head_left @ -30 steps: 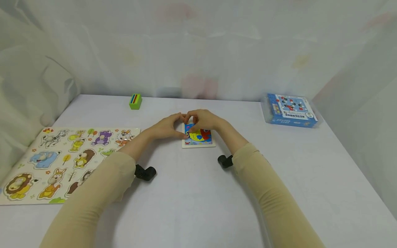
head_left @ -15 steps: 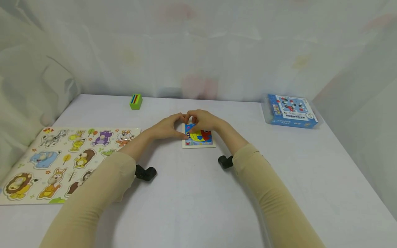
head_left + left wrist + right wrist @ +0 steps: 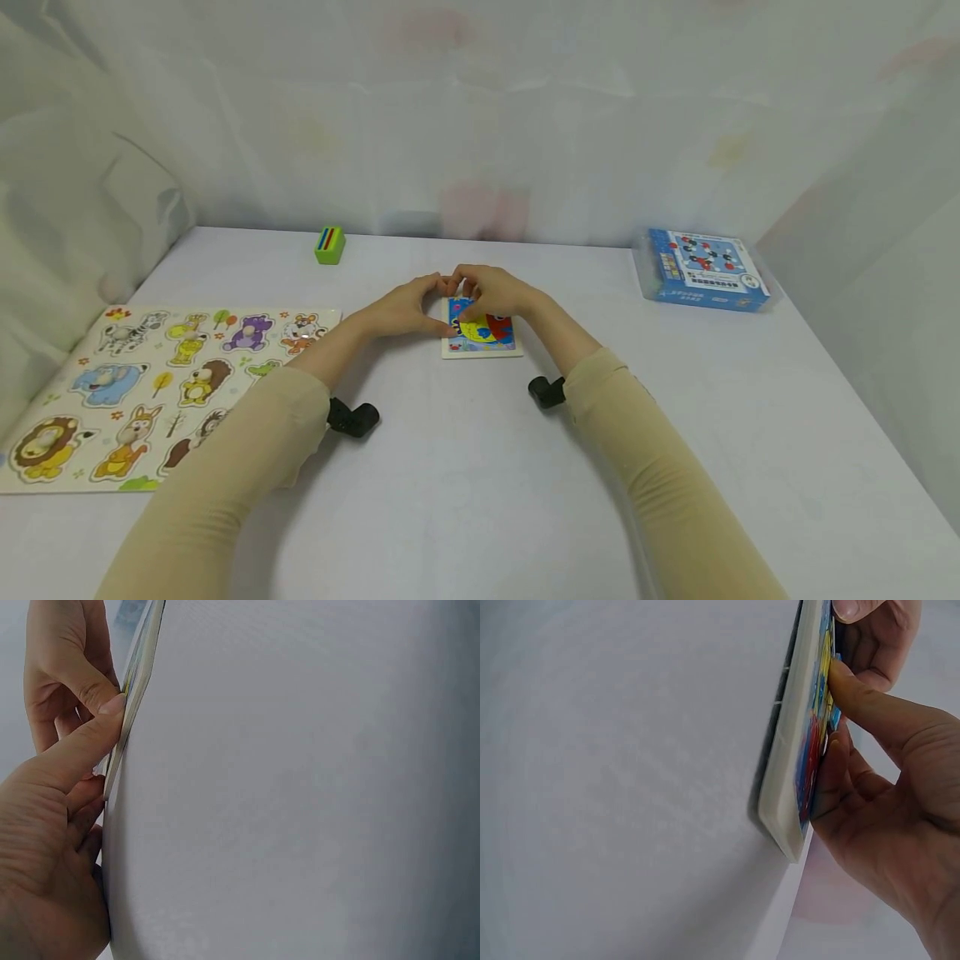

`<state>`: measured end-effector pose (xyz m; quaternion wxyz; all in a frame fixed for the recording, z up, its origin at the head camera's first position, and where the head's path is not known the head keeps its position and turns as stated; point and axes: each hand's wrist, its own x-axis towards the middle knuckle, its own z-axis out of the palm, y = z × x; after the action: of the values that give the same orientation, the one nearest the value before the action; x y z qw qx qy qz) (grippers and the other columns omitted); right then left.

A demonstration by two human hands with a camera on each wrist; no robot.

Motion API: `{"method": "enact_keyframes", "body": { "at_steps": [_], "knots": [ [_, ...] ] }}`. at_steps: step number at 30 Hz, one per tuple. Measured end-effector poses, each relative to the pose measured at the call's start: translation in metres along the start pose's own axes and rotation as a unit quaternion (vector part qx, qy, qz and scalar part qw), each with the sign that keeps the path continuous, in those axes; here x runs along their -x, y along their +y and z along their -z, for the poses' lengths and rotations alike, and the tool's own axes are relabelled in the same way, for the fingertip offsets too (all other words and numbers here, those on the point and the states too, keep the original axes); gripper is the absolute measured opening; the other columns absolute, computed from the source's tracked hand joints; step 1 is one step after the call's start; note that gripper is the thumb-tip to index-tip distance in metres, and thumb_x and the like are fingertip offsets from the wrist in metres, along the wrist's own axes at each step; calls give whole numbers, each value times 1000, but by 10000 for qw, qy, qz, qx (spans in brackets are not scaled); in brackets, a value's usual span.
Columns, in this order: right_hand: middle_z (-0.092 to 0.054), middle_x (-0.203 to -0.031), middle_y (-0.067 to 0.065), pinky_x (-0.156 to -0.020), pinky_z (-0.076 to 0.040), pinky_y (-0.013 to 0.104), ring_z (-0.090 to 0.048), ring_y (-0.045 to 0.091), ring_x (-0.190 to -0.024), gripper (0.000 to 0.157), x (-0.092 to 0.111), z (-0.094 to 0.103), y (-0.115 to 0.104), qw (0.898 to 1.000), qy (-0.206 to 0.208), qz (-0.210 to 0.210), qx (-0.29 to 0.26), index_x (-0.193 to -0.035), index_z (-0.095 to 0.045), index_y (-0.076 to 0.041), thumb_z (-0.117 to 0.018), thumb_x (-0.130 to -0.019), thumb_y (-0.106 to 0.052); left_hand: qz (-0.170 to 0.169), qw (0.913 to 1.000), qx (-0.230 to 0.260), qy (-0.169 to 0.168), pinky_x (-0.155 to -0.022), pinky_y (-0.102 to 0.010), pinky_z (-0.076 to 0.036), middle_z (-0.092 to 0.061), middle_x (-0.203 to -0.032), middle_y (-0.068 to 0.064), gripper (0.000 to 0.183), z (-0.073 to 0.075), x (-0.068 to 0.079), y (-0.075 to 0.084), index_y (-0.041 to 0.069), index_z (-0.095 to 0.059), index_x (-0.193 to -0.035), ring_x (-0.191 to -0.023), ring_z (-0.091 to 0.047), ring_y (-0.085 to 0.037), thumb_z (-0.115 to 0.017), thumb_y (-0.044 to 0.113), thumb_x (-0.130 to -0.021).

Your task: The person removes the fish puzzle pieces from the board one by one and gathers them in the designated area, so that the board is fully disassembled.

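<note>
A small puzzle board (image 3: 483,353) with a pale rim and a blue, yellow and red picture lies flat on the white table. My left hand (image 3: 401,310) grips it at its left side, the thumb on the near left edge and the fingers bent at the far corner. Over the picture, my right hand (image 3: 498,293) bends its thumb and fingers down onto the surface. In the right wrist view that hand pinches a blue puzzle piece (image 3: 835,716), slightly raised from the board. The right fingers hide part of the picture. Both hands meet at the board's far edge.
A large animal puzzle board (image 3: 161,400) lies at the left, partly under the left forearm. A green block (image 3: 328,246) with coloured stripes stands near the back edge. At the back right is a blue box (image 3: 708,268) in clear plastic.
Hardly anything differs; both hands stay on the small puzzle board, with the right thumb and fingers in nearly the same place.
</note>
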<state>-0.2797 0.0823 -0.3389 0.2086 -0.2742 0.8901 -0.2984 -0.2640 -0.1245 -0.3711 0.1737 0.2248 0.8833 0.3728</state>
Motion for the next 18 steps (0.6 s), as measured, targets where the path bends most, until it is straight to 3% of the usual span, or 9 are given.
{"method": "enact_keyframes", "body": {
  "at_steps": [7, 18],
  "knots": [
    [-58, -113, 8, -97, -47, 28, -53, 20, -105, 23, 2, 0, 5, 9965, 183, -357, -731, -119, -55, -9, -60, -97, -13, -32, 10000, -40, -9, -126, -56, -14, -33, -163, 0, 57, 1, 1, 0, 12, -52, -123, -155, -20, -28, -80, 36, -80],
    [-59, -104, 4, -86, -44, 26, -54, 19, -97, 18, 1, 0, 4, 9947, 180, -537, -852, -109, -61, -11, -57, -100, -26, -50, 9999, -111, 26, -127, -55, -14, -33, -162, 0, 56, 1, 1, -1, 14, -52, -123, -155, -20, -28, -80, 37, -80]
  ]
}}
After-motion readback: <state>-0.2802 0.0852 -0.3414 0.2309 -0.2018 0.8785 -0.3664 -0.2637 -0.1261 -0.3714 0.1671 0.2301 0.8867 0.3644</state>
